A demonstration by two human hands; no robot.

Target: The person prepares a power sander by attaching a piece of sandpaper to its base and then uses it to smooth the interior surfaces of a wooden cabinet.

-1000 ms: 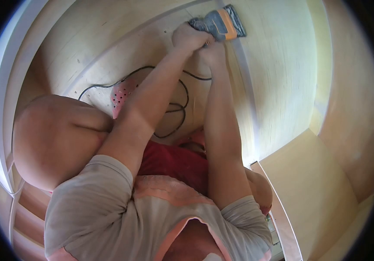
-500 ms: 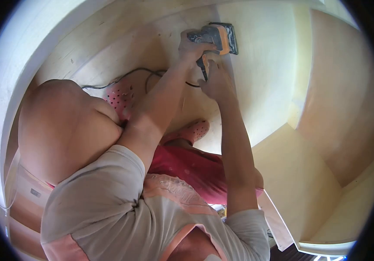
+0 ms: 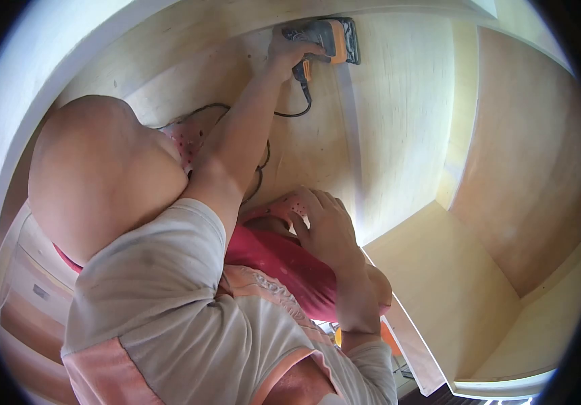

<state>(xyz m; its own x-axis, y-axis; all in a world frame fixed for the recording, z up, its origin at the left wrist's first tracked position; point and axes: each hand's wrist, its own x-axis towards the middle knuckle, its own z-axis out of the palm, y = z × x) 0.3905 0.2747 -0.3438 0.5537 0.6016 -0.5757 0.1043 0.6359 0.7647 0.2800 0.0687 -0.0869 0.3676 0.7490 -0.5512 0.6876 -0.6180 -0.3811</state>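
An orange and black electric sander (image 3: 334,42) lies with its pad against the pale wooden panel near the top of the view. My left hand (image 3: 289,51) is wrapped round its body, arm stretched far out. From the tool's lower end a black cord (image 3: 306,101) loops down across the wood. My right hand (image 3: 327,223) is off the sander, its fingers loosely spread above my bent leg and partly in front of a pink clog (image 3: 277,208). Nothing shows in that hand.
Pale wooden panels (image 3: 398,115) curve around me inside a cabinet-like space. To the right is a box-shaped wooden compartment (image 3: 445,270) with a raised edge. My other pink clog (image 3: 186,138) and bare knee (image 3: 101,175) are at left, with the cord running behind them.
My right hand has left the sander's cord end and come back down toward my leg, opening. The sander, in my left hand, has shifted slightly up and left.
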